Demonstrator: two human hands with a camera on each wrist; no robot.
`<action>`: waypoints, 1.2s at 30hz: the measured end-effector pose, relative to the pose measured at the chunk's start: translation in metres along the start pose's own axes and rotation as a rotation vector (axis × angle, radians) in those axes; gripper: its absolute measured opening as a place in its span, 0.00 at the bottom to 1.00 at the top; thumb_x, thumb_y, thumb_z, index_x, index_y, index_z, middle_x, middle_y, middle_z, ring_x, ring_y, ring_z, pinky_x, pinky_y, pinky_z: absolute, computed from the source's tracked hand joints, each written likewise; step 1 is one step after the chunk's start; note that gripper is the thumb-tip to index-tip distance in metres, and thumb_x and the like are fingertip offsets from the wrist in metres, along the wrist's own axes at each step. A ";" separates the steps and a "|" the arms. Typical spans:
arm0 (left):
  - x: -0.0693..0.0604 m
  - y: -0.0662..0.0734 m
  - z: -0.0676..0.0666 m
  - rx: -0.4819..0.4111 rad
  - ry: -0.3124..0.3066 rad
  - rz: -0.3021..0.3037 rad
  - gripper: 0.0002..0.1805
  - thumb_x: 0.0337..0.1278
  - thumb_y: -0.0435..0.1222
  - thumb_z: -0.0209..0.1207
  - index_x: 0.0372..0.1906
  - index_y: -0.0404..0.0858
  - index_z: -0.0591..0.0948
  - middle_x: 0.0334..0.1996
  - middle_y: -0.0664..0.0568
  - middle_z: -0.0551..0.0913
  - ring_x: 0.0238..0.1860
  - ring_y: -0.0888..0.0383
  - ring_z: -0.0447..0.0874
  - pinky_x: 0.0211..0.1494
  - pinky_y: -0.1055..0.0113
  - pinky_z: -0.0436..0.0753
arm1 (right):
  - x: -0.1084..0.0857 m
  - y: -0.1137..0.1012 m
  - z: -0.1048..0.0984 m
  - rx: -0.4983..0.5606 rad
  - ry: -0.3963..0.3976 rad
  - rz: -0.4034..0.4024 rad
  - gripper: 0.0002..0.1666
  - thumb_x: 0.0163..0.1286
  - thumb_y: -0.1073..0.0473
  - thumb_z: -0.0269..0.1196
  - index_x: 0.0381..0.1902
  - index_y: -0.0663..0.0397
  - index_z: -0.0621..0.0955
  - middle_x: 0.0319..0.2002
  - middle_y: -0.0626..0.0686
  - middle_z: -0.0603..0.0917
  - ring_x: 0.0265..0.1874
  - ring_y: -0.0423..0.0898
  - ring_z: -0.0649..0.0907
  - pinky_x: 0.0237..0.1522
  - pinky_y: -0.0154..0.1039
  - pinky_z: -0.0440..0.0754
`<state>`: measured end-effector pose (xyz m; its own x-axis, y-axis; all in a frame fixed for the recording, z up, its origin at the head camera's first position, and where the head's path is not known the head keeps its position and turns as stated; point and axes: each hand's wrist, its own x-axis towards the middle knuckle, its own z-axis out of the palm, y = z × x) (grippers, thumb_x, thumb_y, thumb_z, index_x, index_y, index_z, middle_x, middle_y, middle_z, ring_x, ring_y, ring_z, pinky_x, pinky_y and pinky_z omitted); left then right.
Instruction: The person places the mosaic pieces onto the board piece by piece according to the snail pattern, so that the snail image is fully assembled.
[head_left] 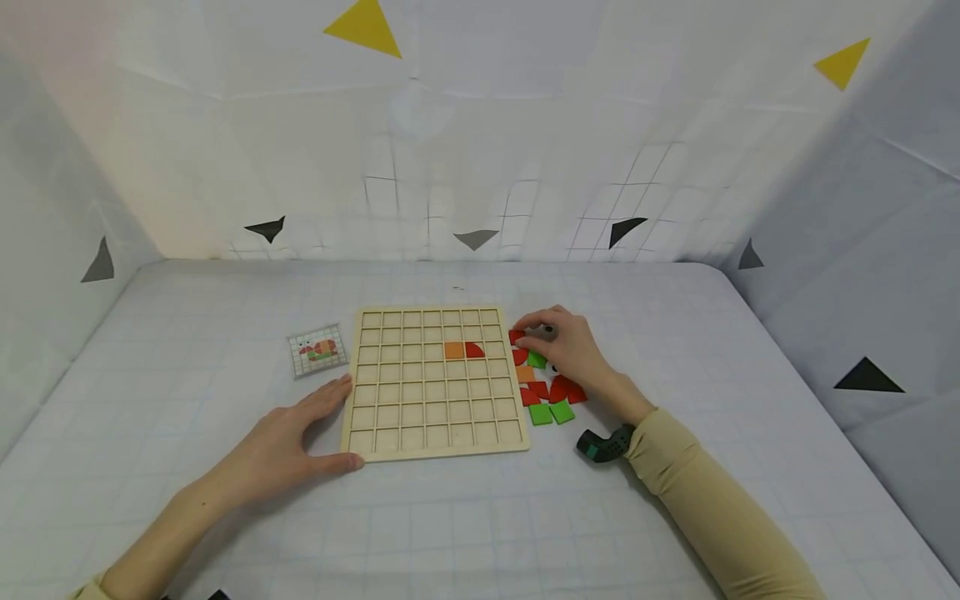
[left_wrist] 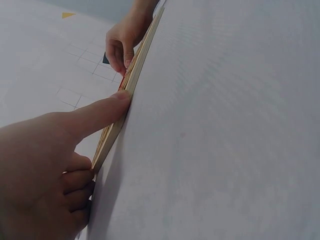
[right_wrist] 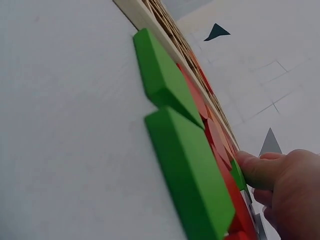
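A wooden grid board [head_left: 412, 392] lies flat, holding an orange square tile [head_left: 454, 350] and a red quarter-round tile [head_left: 475, 350] side by side in its cells. My left hand [head_left: 281, 442] rests at the board's near left corner, fingers along the left side and thumb on the front edge; the thumb also shows against the edge in the left wrist view. Beyond the board's right edge, my right hand [head_left: 566, 346] pinches a red tile [head_left: 517, 337] between thumb and index finger. That tile is partly hidden by the fingertips.
Loose tiles lie along the board's right side: green squares [head_left: 540, 414], red pieces [head_left: 559, 388] and an orange square [head_left: 525, 374]. A small picture card [head_left: 318, 350] with a coloured pattern lies left of the board. A dark wrist device [head_left: 603, 445] sits by the right cuff.
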<state>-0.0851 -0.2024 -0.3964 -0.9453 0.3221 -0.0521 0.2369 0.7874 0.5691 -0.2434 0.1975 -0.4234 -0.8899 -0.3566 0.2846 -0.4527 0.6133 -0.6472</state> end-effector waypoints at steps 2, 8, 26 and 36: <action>0.000 0.000 0.000 -0.002 0.001 0.001 0.58 0.45 0.70 0.64 0.78 0.45 0.61 0.78 0.53 0.59 0.77 0.42 0.58 0.72 0.38 0.64 | 0.000 0.000 0.000 0.000 0.004 0.001 0.14 0.62 0.58 0.73 0.47 0.48 0.87 0.42 0.47 0.86 0.47 0.45 0.80 0.51 0.47 0.80; 0.000 0.001 -0.001 -0.005 -0.002 0.000 0.57 0.45 0.69 0.64 0.78 0.45 0.61 0.78 0.53 0.59 0.76 0.42 0.58 0.71 0.38 0.64 | 0.000 0.001 0.001 0.005 0.002 0.000 0.14 0.62 0.58 0.73 0.46 0.47 0.88 0.42 0.47 0.86 0.46 0.45 0.80 0.51 0.47 0.80; 0.000 -0.001 0.000 -0.002 0.005 0.002 0.57 0.46 0.69 0.65 0.78 0.45 0.61 0.78 0.54 0.59 0.77 0.43 0.58 0.71 0.39 0.65 | -0.001 -0.008 -0.003 -0.011 0.036 0.021 0.15 0.62 0.56 0.73 0.46 0.51 0.87 0.42 0.49 0.86 0.44 0.46 0.79 0.47 0.44 0.79; -0.001 0.000 -0.001 -0.011 0.002 0.006 0.57 0.46 0.68 0.65 0.78 0.44 0.61 0.78 0.53 0.59 0.77 0.43 0.58 0.71 0.39 0.65 | -0.005 -0.026 -0.003 0.048 0.012 -0.025 0.14 0.62 0.56 0.74 0.45 0.49 0.88 0.41 0.46 0.87 0.45 0.45 0.80 0.50 0.45 0.79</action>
<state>-0.0846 -0.2030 -0.3961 -0.9443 0.3259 -0.0467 0.2404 0.7797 0.5782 -0.2275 0.1853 -0.4060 -0.8789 -0.3631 0.3094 -0.4722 0.5694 -0.6730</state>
